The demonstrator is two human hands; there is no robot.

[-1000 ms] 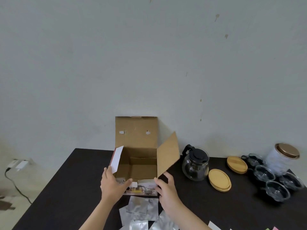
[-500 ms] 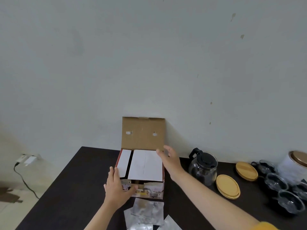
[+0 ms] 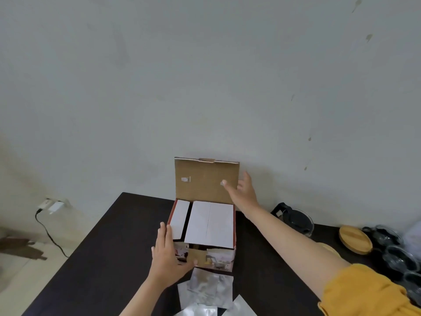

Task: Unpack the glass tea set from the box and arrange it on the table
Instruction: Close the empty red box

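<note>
The cardboard box (image 3: 211, 258) stands on the dark table (image 3: 102, 258), its two white side flaps folded in over the opening. Its brown lid (image 3: 202, 181) stands upright at the back. My left hand (image 3: 167, 258) grips the box's front left corner, fingers along the side and thumb on the printed front. My right hand (image 3: 242, 190) reaches over the box to the lid's right edge, with the thumb on the inner face and the fingers behind it. A glass teapot (image 3: 296, 221) with a black lid stands to the right, partly hidden by my forearm. Several glass cups (image 3: 398, 258) cluster at the far right.
Two round wooden lids (image 3: 354, 239) lie between the teapot and the cups. Silver foil packets (image 3: 205, 290) lie just in front of the box. A white charger (image 3: 54, 206) with a black cable sits at the wall, left of the table.
Both side flaps have been folded down over the box opening. My right hand left the right flap and moved up to the lid's right edge. The camera tilted closer.
</note>
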